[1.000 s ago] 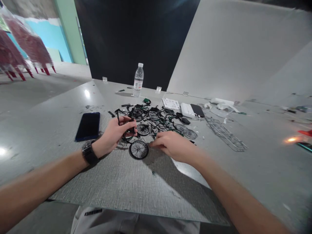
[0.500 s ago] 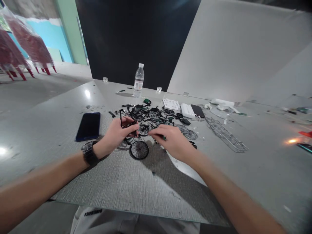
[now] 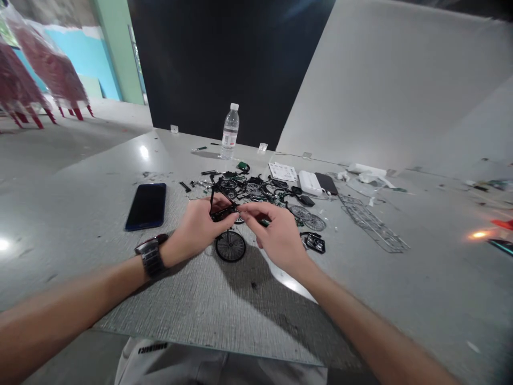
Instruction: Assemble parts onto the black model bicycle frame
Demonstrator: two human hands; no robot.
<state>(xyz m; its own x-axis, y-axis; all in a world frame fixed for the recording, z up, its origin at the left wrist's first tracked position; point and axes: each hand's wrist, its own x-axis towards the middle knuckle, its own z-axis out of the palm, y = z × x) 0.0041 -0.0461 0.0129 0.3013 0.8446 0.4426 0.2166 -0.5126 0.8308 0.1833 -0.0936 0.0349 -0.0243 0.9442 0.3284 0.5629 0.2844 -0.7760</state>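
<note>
A small black model bicycle [image 3: 231, 246] is held above the table's near middle, one spoked wheel hanging low below the fingers. My left hand [image 3: 202, 222], with a dark watch on its wrist, is closed around the frame. My right hand [image 3: 274, 227] is pinched at the same bicycle, its fingertips meeting those of the left; whatever small piece lies between them is too hidden to name. Just beyond both hands spreads a pile of black bicycle parts [image 3: 256, 187] with wheels and frames. Loose spoked wheels [image 3: 310, 218] lie right of the pile.
A phone [image 3: 146, 206] lies to the left, and a water bottle [image 3: 230, 132] stands behind the pile. Farther right are printed paper [image 3: 282, 171], a white box-like device [image 3: 309, 183] and a grey parts sprue [image 3: 372, 222]. A black part [image 3: 315, 243] sits beside my right wrist.
My right hand has moved left to meet the bicycle in my left hand. The left hand has shifted slightly right, and the black part by my right wrist is now uncovered.
</note>
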